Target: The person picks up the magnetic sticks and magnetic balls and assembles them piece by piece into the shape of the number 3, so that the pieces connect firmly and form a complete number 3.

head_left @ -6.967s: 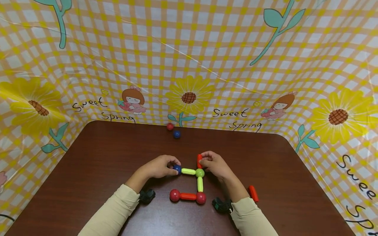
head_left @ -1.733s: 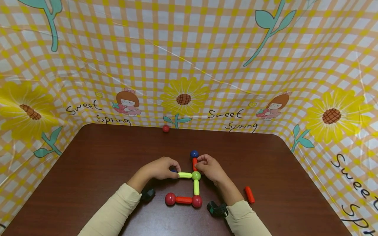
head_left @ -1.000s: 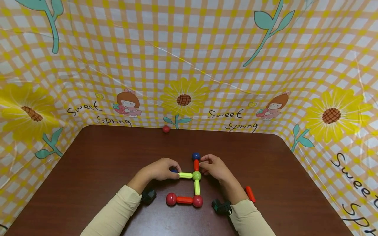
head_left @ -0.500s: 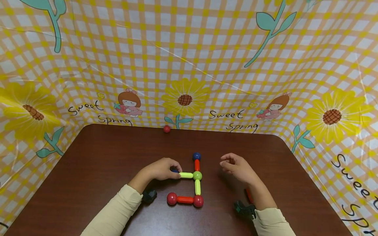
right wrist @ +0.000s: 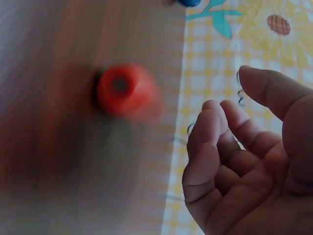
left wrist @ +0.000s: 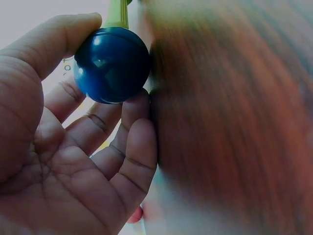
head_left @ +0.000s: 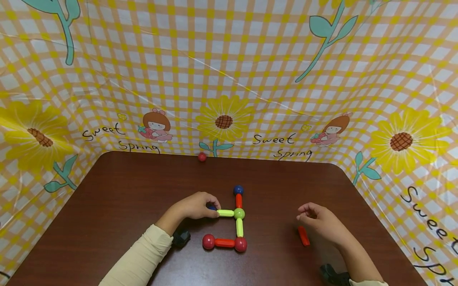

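Note:
My left hand [head_left: 195, 205] grips a blue ball [left wrist: 112, 66] between thumb and fingers. That ball sits at the left end of a yellow-green rod [head_left: 226, 213], whose other end meets a green ball [head_left: 239, 213]. From the green ball, a red rod [head_left: 239, 201] runs back to another blue ball [head_left: 238, 190]. A second yellow-green rod [head_left: 239, 228] runs forward to a red ball [head_left: 241, 244], joined by a red rod [head_left: 224, 242] to a further red ball [head_left: 209, 241]. My right hand [head_left: 323, 223], fingers loosely bent and holding nothing, hovers beside a loose red rod [head_left: 303, 236].
A lone red ball [head_left: 202, 157] lies at the back edge of the dark wooden table [head_left: 150, 174]. Behind and beside the table hangs a checked cloth [head_left: 229, 59] with printed flowers. Black wrist devices [head_left: 181, 238] sit under both wrists.
A blue ball from the back of the table now tops the upright red rod. My right hand has let go of that rod and moved right, toward the loose red rod. My left hand stays put.

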`<state>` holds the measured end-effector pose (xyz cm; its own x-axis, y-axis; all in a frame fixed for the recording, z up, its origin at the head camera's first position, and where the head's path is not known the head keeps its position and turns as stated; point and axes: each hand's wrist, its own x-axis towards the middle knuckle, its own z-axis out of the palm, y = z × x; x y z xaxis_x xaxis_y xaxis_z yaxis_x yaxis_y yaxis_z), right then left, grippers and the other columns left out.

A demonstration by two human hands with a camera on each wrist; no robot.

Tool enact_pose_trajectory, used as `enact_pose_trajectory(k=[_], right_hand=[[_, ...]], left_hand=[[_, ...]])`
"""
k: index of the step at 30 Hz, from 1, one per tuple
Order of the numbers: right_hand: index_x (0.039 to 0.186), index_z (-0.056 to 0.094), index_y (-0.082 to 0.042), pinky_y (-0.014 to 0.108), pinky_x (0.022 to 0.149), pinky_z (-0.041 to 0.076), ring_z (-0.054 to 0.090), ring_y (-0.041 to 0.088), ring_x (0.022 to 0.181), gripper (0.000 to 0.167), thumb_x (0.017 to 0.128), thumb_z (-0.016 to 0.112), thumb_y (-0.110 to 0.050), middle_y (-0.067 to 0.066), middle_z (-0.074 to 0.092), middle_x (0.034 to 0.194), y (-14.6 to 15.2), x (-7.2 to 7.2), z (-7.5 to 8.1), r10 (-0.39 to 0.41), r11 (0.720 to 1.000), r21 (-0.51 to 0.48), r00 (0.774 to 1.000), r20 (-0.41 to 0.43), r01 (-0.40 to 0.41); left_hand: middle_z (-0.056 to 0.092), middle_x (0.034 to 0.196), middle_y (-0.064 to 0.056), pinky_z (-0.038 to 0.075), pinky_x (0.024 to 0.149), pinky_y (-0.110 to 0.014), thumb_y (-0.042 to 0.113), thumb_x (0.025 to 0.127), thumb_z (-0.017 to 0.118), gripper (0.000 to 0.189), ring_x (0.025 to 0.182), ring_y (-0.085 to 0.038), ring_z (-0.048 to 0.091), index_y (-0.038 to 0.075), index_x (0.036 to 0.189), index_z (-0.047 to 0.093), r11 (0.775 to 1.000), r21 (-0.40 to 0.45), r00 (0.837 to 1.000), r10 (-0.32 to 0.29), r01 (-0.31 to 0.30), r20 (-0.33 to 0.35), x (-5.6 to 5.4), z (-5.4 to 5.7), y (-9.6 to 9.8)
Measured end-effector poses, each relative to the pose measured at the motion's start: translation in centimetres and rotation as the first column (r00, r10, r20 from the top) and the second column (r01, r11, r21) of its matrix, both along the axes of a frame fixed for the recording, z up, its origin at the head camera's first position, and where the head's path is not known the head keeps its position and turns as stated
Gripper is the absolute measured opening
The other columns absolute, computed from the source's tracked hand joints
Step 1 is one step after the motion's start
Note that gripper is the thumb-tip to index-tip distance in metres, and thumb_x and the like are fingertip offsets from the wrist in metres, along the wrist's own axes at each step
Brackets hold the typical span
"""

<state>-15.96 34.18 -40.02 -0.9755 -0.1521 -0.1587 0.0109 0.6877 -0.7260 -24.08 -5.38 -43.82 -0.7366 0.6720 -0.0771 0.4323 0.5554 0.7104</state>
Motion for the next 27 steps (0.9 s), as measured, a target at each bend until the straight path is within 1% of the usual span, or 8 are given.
enact_pose_trajectory(k=[2, 4, 7, 11, 14, 20, 27], right_hand=[[0.119, 0.058, 0.000, 0.035, 0.074, 0.047, 0.056, 0.023, 0.091, 0.033, 0.098, 0.064, -0.024, 0.008, 0.063, 0.100, 0.7, 0.5, -0.2, 0.003, 1.000, 0.025, 1.000, 0.019, -0.003], [0.118, 0.058, 0.000, 0.035, 0.074, 0.047, 0.056, 0.023, 0.089, 0.033, 0.097, 0.065, -0.024, 0.008, 0.062, 0.097, 1.3, 0.9, -0.5, 0.008, 0.999, 0.036, 0.999, 0.045, -0.009], [0.116, 0.058, 0.001, 0.033, 0.069, 0.047, 0.056, 0.022, 0.083, 0.032, 0.096, 0.065, -0.023, 0.008, 0.060, 0.093, 2.0, 1.3, -0.9, 0.040, 0.999, 0.031, 0.995, 0.090, -0.043], [0.111, 0.058, -0.001, 0.030, 0.062, 0.047, 0.055, 0.020, 0.075, 0.030, 0.094, 0.068, -0.023, 0.008, 0.059, 0.089, 2.2, 1.5, -1.6, 0.081, 0.996, 0.018, 0.989, 0.125, -0.084], [0.109, 0.059, -0.002, 0.029, 0.060, 0.046, 0.053, 0.017, 0.072, 0.028, 0.091, 0.070, -0.022, 0.006, 0.059, 0.087, 2.1, 1.6, -2.1, 0.080, 0.996, 0.019, 0.988, 0.130, -0.083], [0.107, 0.060, -0.002, 0.027, 0.059, 0.043, 0.051, 0.016, 0.070, 0.026, 0.089, 0.071, -0.017, 0.005, 0.059, 0.083, 2.0, 1.7, -2.5, 0.071, 0.996, 0.046, 0.992, 0.106, -0.076], [0.108, 0.060, -0.001, 0.028, 0.064, 0.042, 0.052, 0.018, 0.074, 0.024, 0.087, 0.067, -0.009, 0.005, 0.059, 0.083, 1.9, 1.3, -2.6, 0.086, 0.995, 0.034, 0.991, 0.105, -0.090]], left_hand=[[0.062, 0.086, 0.010, 0.045, 0.075, -0.029, 0.018, 0.089, 0.074, 0.005, 0.082, -0.011, 0.053, 0.021, 0.092, 0.072, 1.000, 0.000, 1.000, -0.001, 0.001, -0.002, -0.1, -0.1, 0.0], [0.062, 0.086, 0.010, 0.045, 0.075, -0.030, 0.018, 0.089, 0.074, 0.005, 0.082, -0.011, 0.054, 0.021, 0.092, 0.072, 1.000, -0.003, 1.000, 0.000, 0.000, -0.004, -0.1, -0.2, -0.1], [0.063, 0.087, 0.010, 0.045, 0.076, -0.031, 0.019, 0.089, 0.074, 0.005, 0.083, -0.012, 0.054, 0.022, 0.092, 0.071, 1.000, -0.006, 1.000, 0.005, -0.005, -0.003, -0.1, -0.2, -0.2], [0.063, 0.088, 0.010, 0.045, 0.077, -0.030, 0.019, 0.089, 0.074, 0.005, 0.083, -0.011, 0.054, 0.021, 0.092, 0.072, 1.000, -0.006, 1.000, 0.007, -0.007, 0.000, -0.1, -0.1, -0.2], [0.063, 0.088, 0.010, 0.045, 0.076, -0.029, 0.019, 0.089, 0.074, 0.005, 0.083, -0.011, 0.053, 0.020, 0.093, 0.072, 1.000, -0.005, 1.000, 0.005, -0.005, -0.004, 0.0, -0.1, -0.2], [0.063, 0.087, 0.009, 0.045, 0.075, -0.029, 0.019, 0.089, 0.075, 0.005, 0.082, -0.012, 0.053, 0.018, 0.093, 0.072, 1.000, -0.001, 1.000, 0.006, -0.006, -0.001, 0.1, 0.1, -0.1], [0.063, 0.087, 0.010, 0.045, 0.076, -0.030, 0.019, 0.089, 0.075, 0.005, 0.083, -0.012, 0.054, 0.020, 0.093, 0.072, 1.000, -0.005, 1.000, 0.012, -0.012, 0.000, -0.1, -0.2, 0.0]])
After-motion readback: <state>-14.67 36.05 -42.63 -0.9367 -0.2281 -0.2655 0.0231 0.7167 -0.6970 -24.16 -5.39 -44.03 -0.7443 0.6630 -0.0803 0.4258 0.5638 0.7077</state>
